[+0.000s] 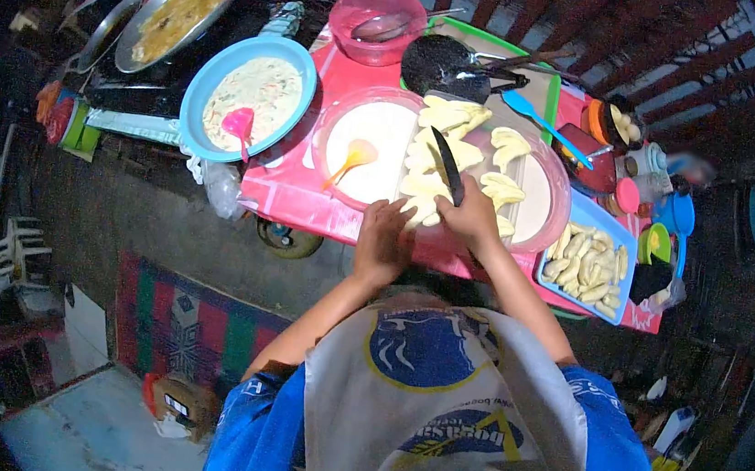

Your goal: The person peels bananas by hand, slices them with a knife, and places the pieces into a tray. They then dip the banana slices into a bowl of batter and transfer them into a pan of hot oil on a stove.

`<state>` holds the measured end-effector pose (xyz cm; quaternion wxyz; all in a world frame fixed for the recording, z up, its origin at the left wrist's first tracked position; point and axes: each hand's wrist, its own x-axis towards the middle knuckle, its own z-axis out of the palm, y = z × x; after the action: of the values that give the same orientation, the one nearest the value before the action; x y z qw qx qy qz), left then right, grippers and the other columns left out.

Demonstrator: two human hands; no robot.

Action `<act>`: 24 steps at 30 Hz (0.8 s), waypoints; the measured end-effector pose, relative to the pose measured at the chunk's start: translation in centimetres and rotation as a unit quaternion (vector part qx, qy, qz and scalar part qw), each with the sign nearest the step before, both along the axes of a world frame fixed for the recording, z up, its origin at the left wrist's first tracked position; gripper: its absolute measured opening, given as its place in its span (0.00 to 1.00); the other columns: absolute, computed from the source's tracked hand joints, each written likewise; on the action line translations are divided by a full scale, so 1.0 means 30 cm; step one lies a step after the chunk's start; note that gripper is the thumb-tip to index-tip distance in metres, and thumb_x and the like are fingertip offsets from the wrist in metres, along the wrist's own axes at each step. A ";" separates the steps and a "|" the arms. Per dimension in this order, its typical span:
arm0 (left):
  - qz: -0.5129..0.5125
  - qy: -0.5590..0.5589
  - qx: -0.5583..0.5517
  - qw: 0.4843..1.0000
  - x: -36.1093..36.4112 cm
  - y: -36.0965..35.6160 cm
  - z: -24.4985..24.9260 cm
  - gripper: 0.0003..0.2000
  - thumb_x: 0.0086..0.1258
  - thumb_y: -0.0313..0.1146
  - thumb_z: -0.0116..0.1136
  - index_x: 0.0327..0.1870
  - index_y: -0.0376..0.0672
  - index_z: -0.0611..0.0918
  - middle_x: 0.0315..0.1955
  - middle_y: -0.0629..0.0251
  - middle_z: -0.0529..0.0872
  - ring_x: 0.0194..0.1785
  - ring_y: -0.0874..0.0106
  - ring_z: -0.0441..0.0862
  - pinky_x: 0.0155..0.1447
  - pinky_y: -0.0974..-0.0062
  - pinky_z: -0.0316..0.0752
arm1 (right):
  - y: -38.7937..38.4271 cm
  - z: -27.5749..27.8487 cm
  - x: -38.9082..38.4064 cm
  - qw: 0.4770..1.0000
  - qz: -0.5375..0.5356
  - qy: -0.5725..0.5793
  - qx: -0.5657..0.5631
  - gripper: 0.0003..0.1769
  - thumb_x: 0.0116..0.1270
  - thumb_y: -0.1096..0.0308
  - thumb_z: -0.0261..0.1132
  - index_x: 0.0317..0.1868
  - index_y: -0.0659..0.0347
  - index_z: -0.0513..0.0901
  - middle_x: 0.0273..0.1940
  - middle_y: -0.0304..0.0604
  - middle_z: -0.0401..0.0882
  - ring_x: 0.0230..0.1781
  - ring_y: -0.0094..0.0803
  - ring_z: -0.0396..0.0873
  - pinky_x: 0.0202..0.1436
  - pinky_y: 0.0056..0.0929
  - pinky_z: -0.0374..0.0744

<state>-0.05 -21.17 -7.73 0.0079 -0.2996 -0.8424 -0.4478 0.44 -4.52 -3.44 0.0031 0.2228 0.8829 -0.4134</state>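
The knife (448, 162) lies blade-out over the sliced banana pieces (442, 146), near the middle of the table's near edge. The right hand (471, 216) holds its handle with the fingers wrapped tight around it. The left hand (383, 241) sits just beside it at the near edge, fingers close together and curled down, tips on the nearest banana piece (421, 211); whether they pinch it cannot be told. The pieces lie over a pink bowl of white batter (379, 134) with an orange spoon (356, 155) in it. Toward the right near corner is a blue tray of peeled bananas (621, 238), toward the left edge a blue bowl (199, 93) with a pink ladle (240, 122). The pink table (294, 195) carries them all.
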 end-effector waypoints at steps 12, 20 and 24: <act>0.126 0.021 -0.003 0.992 0.038 -0.052 0.152 0.23 0.50 0.26 0.55 0.51 0.41 0.69 0.48 0.51 0.69 0.53 0.54 0.65 0.56 0.63 0.62 | 0.051 0.142 0.046 0.992 0.120 0.045 -0.021 0.15 0.53 0.65 0.62 0.38 0.66 0.74 0.31 0.50 0.76 0.31 0.37 0.75 0.36 0.30 0.72; 0.362 0.057 0.061 0.928 0.010 -0.533 0.157 0.12 0.54 0.29 0.54 0.41 0.42 0.76 0.43 0.59 0.74 0.49 0.61 0.69 0.52 0.67 0.65 | -0.271 0.133 -0.009 0.957 0.229 -0.053 -0.168 0.12 0.55 0.62 0.63 0.26 0.62 0.76 0.19 0.34 0.70 0.22 0.21 0.67 0.29 0.23 0.69; 0.439 0.002 0.153 0.885 -0.050 -0.943 0.107 0.09 0.57 0.31 0.52 0.38 0.40 0.77 0.40 0.59 0.76 0.45 0.62 0.72 0.49 0.68 0.67 | -0.639 0.119 -0.104 0.941 0.318 -0.095 -0.072 0.18 0.54 0.55 0.63 0.29 0.63 0.76 0.18 0.35 0.69 0.21 0.22 0.66 0.28 0.23 0.68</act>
<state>-1.54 -49.45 -4.51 0.2510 0.1054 -0.8086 -0.5216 -2.69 -23.69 0.12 0.2341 -0.0322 0.8712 -0.4303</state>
